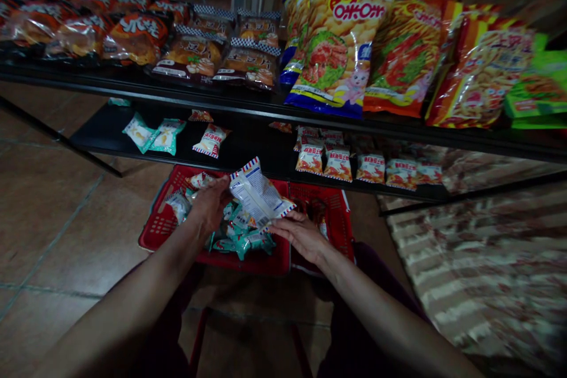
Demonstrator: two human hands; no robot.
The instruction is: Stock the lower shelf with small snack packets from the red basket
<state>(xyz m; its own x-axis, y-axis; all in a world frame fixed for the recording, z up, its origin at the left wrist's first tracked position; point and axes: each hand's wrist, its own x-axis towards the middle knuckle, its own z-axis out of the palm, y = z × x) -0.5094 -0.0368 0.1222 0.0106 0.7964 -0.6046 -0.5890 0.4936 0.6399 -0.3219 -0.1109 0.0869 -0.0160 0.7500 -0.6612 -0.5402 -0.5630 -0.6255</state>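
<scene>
A small white and blue snack bag (257, 194), its printed back with the barcode facing up, is held tilted above a red plastic basket (153, 230). My left hand (210, 207) grips its left end at the striped edge. At the lower right corner, the fingers of my right hand (301, 237) close on the bag, thumb on top. Beneath it, several teal snack bags (243, 242) lie loose in the basket. A pale snack bag (179, 205) rests by the basket's left wall, partly behind my left wrist.
The lower black shelf (252, 156) carries teal bags (166, 134) at left and a row of white and orange bags (339, 162) at right. Large snack bags (341, 47) line the upper shelf. Right of the first basket is a second red basket (343, 224).
</scene>
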